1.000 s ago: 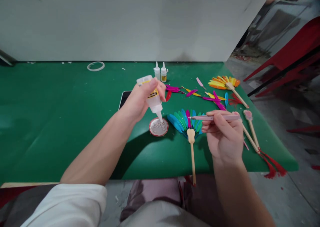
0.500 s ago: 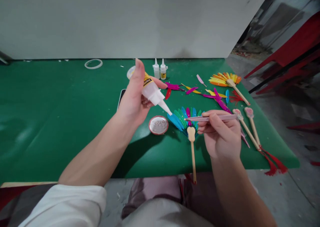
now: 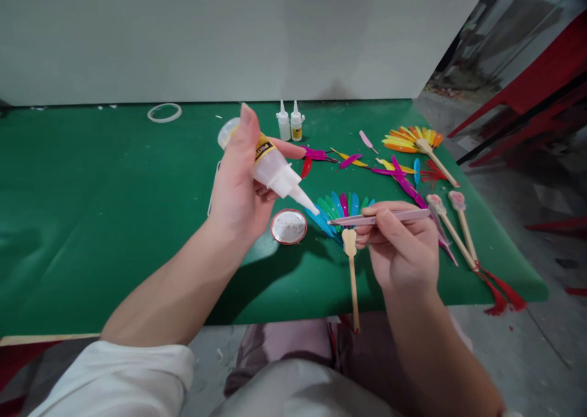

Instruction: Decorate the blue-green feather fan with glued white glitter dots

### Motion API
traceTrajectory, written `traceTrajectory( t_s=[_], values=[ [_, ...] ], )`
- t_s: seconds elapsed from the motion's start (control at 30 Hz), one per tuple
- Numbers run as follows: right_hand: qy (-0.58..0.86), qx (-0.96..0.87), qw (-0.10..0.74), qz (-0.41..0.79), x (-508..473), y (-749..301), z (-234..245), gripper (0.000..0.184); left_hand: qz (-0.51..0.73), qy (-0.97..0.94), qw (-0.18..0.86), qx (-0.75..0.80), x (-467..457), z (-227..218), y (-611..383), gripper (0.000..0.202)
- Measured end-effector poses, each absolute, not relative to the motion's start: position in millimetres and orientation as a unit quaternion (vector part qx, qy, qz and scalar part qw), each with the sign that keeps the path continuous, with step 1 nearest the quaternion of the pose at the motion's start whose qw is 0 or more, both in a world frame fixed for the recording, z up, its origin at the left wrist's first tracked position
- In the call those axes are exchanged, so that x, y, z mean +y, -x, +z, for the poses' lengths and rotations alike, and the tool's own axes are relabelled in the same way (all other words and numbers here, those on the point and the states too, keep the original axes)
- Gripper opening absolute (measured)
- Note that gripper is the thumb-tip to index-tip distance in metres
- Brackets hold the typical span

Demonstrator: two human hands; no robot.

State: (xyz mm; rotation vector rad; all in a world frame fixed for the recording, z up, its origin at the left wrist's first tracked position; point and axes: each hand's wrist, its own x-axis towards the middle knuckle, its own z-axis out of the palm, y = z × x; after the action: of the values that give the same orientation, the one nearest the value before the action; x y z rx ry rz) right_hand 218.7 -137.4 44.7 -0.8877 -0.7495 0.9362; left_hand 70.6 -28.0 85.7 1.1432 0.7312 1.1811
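My left hand (image 3: 241, 191) is closed around a clear glue bottle (image 3: 270, 166) with a yellow and black label, tilted nozzle-down to the right. Its tip is over the blue feathers at the left side of a feather fan (image 3: 343, 206). Pinched in my right hand (image 3: 403, 246) are pink tweezers (image 3: 380, 217), their tips pointing left near the nozzle, above those blue feathers. The fan, blue, green and magenta with a wooden handle (image 3: 353, 282), lies with its handle reaching past the table edge. Left of it sits a small red-rimmed dish (image 3: 288, 227) of tiny pale pieces.
Two small glue bottles (image 3: 290, 123) stand at the back beside loose coloured feathers (image 3: 351, 160). A yellow-orange feather fan (image 3: 413, 140) and two wooden handles with red tassels (image 3: 458, 227) lie to the right. A clear ring (image 3: 164, 112) rests far left, before a pale wall.
The tweezers' tips have moved left and slightly down, from the fan's middle toward its blue left feathers. The glue bottle's nozzle stays over the fan's left side. The view has shifted slightly.
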Motion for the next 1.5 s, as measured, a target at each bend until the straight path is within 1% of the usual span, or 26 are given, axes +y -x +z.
traceTrajectory(
  t_s=[0.13,0.23,0.33,0.4,0.43,0.57,0.63,0.77,0.8,0.83,0.9,1.03,1.1,1.17,1.23,1.27,1.3,1.33,1.37,1.4,1.43,1.5],
  values=[
    [0.409,-0.340,0.733,0.424,-137.2,-219.0,44.5,0.006,0.535,-0.535,0.572,0.318,-25.9,83.5,-69.6,0.055],
    [0.409,-0.338,0.737,0.420,-136.7,-220.4,45.1,0.006,0.558,-0.596,0.473,0.331,-22.7,83.8,-65.6,0.046],
    [0.412,-0.332,0.744,0.407,-135.9,-223.0,46.3,0.006,0.482,-0.719,0.338,0.370,-21.0,87.3,-58.5,0.036],
    [0.416,-0.330,0.749,0.397,-135.3,-224.9,46.9,0.007,0.414,-0.778,0.267,0.390,-22.2,90.9,-54.0,0.035],
    [0.417,-0.330,0.751,0.392,-135.0,-225.8,47.1,0.007,0.400,-0.793,0.237,0.394,-23.7,92.9,-52.3,0.036],
    [0.424,-0.333,0.752,0.379,-134.9,-228.1,46.8,0.009,0.396,-0.826,0.129,0.380,-33.7,99.2,-48.2,0.041],
    [0.431,-0.333,0.749,0.376,-135.3,-228.3,46.4,0.009,0.409,-0.829,0.098,0.369,-40.8,101.9,-47.1,0.040],
    [0.433,-0.335,0.747,0.378,-135.7,-228.3,46.2,0.008,0.473,-0.803,0.111,0.346,-52.0,106.3,-45.6,0.031],
    [0.434,-0.334,0.747,0.377,-135.6,-228.5,46.3,0.008,0.454,-0.809,0.123,0.353,-52.4,106.7,-45.3,0.032],
    [0.436,-0.334,0.747,0.375,-135.5,-228.7,46.4,0.008,0.408,-0.830,0.133,0.355,-51.7,106.8,-45.0,0.034],
    [0.440,-0.334,0.748,0.368,-135.3,-229.4,46.7,0.008,0.381,-0.846,0.138,0.348,-48.5,106.3,-43.7,0.039],
    [0.438,-0.337,0.749,0.366,-134.8,-231.0,46.6,0.008,0.424,-0.830,0.190,0.307,-44.6,105.5,-40.4,0.032],
    [0.437,-0.337,0.751,0.364,-134.4,-231.8,46.5,0.008,0.432,-0.823,0.177,0.323,-46.0,104.9,-40.6,0.030],
    [0.436,-0.337,0.752,0.361,-134.0,-232.6,46.7,0.009,0.462,-0.807,0.167,0.326,-49.3,104.0,-42.5,0.031],
    [0.435,-0.337,0.753,0.360,-133.7,-233.2,47.3,0.009,0.546,-0.758,0.176,0.310,-53.0,103.2,-45.1,0.034],
    [0.434,-0.336,0.754,0.360,-133.6,-233.3,47.7,0.009,0.552,-0.751,0.183,0.313,-54.3,102.9,-46.2,0.035],
    [0.434,-0.335,0.755,0.360,-133.5,-233.4,48.0,0.009,0.588,-0.725,0.171,0.315,-55.1,102.7,-47.0,0.034],
    [0.435,-0.334,0.755,0.359,-133.5,-233.4,48.2,0.009,0.578,-0.720,0.181,0.339,-55.4,102.6,-47.1,0.033],
    [0.436,-0.332,0.756,0.359,-133.4,-233.3,48.3,0.009,0.524,-0.746,0.202,0.357,-55.3,102.5,-46.7,0.030],
    [0.438,-0.331,0.755,0.358,-133.4,-233.3,48.3,0.008,0.502,-0.756,0.211,0.363,-55.0,102.5,-45.6,0.029],
    [0.440,-0.330,0.755,0.357,-133.4,-233.2,48.1,0.008,0.504,-0.759,0.213,0.353,-54.6,102.5,-44.1,0.029],
    [0.443,-0.333,0.753,0.354,-133.3,-233.1,47.6,0.008,0.511,-0.788,0.189,0.287,-54.2,102.7,-40.6,0.036]
  ],
)
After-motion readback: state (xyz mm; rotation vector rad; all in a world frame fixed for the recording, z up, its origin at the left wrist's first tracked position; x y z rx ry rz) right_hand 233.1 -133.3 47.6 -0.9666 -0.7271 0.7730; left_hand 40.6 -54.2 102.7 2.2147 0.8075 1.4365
